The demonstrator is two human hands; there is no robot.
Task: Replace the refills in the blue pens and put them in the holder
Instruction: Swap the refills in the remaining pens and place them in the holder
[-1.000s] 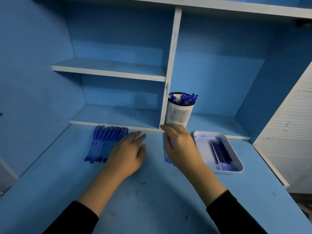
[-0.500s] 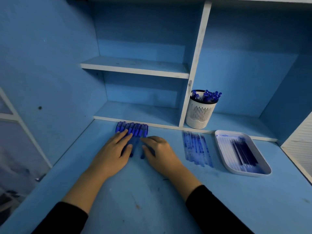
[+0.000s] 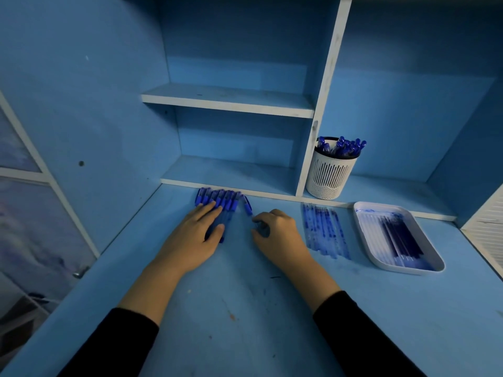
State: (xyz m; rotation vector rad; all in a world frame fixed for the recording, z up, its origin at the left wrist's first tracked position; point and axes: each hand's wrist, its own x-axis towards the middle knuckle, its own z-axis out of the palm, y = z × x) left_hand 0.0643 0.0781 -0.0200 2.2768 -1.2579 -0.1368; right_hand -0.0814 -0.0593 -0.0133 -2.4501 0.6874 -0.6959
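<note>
- Right hand (image 3: 280,236): fingers (image 3: 260,216) curled narrow. Index tip and thumb pinch the near end of a single pen (image 3: 247,204). The rest of its barrel is hidden under the hand.
- Single pen: angled, split off just right of the row of blue pens (image 3: 217,202), far tip toward the shelf edge.
- Left hand (image 3: 194,236): fingers straight and a little spread, pressing flat on the row's near half and holding nothing.
- Row lies on the blue desk (image 3: 245,308), left of centre, caps at the far end.
- Handling, a judgement: the pens are light, stiff and smooth, so they'll roll. Take one mid-barrel between thumb and index, with the flat hand stopping the rest from scattering.
- Right of the hands is a loose row of translucent sticks (image 3: 325,232). Can't tell whether they're spent refills or barrels.
- White tray (image 3: 363,213), further right, holds dark refills (image 3: 400,240). They look thin and bendy, so pinch one near the middle.
- White slotted holder (image 3: 329,176), far right of the divider, already holds several pens.
- Step in hand: pulling the next pen to refill.
</note>
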